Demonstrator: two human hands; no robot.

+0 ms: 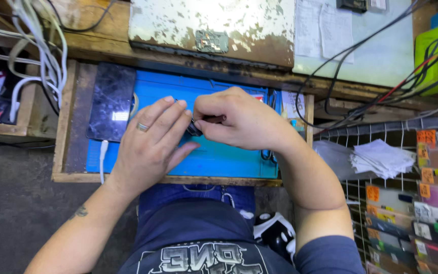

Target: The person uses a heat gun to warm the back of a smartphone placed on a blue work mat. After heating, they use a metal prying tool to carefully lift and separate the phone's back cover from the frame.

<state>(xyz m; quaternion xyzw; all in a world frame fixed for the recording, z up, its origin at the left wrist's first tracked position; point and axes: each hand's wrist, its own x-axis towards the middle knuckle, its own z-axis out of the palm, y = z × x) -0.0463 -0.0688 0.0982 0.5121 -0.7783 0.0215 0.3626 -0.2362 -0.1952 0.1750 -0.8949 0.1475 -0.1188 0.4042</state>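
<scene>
Over a blue work mat [229, 157] in a wooden tray, two bare hands meet. The right hand [239, 122] pinches a small dark tool [214, 119], its long axis lying sideways and pointing toward the left hand [150, 142], whose fingers curl loosely beside its tip. A cracked dark tablet [111, 101] lies left of the mat.
</scene>
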